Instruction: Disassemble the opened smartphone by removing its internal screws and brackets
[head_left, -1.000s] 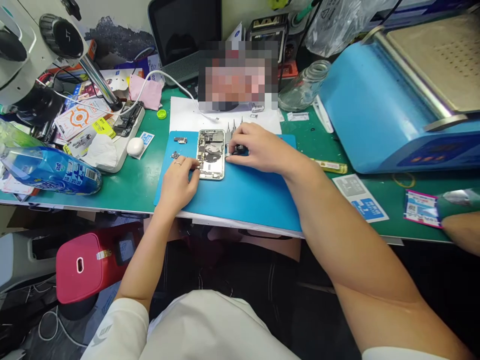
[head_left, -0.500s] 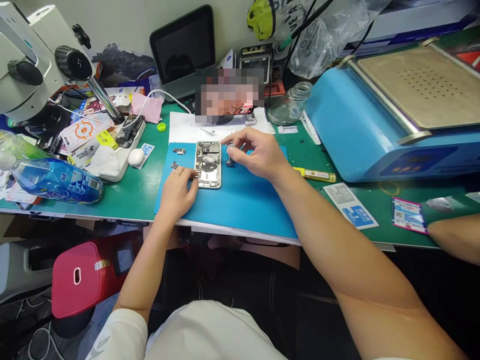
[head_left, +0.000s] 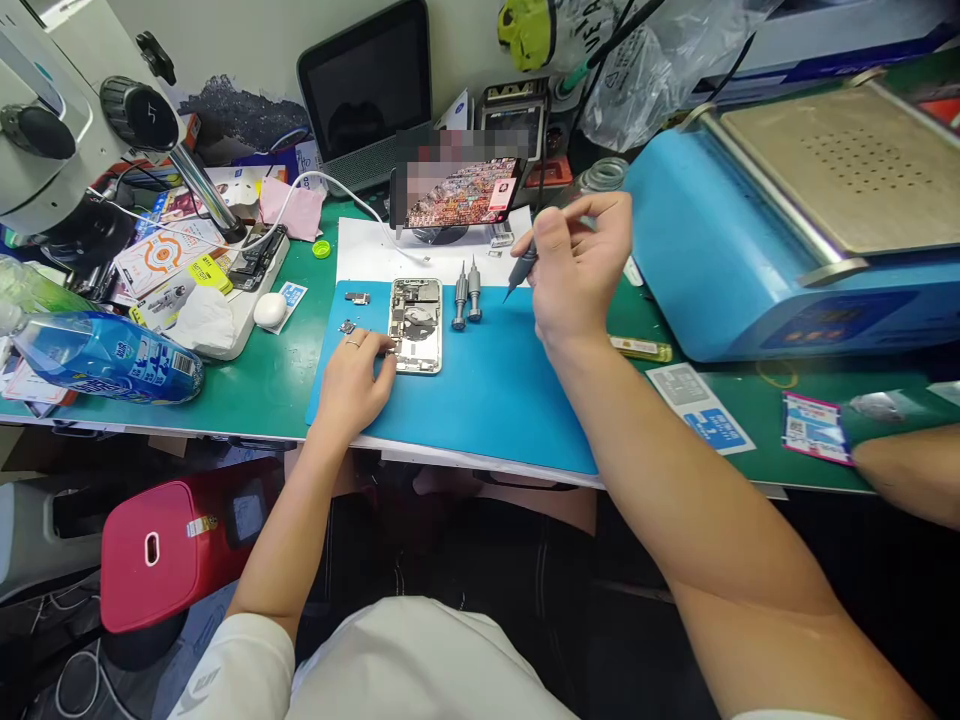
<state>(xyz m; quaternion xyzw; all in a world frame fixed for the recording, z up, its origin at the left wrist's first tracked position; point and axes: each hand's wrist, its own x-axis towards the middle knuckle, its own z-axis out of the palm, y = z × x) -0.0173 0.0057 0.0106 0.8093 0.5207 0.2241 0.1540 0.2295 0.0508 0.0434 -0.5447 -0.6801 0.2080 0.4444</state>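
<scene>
I have the opened phone (head_left: 417,350) on the blue mat (head_left: 480,425), my left hand (head_left: 356,382) at its left edge; whether those fingers grip I can't tell. Two gray screwdrivers (head_left: 474,290) sit just right of the phone; farther out, my right hand (head_left: 581,265) clamps a dark pointed tool (head_left: 520,268).

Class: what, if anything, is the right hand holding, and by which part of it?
The right hand holds a slim dark tool by its body, above the exposed pointed tip.

Counter (head_left: 289,385) bright; below it, 6 o'clock, near black. Glare on blue machine (head_left: 739,285), 2 o'clock; its panel (head_left: 844,312) smeared. Mosaic over part of lit screen (head_left: 461,197), 12 o'clock. Wide-angle stretch toward edges.
</scene>
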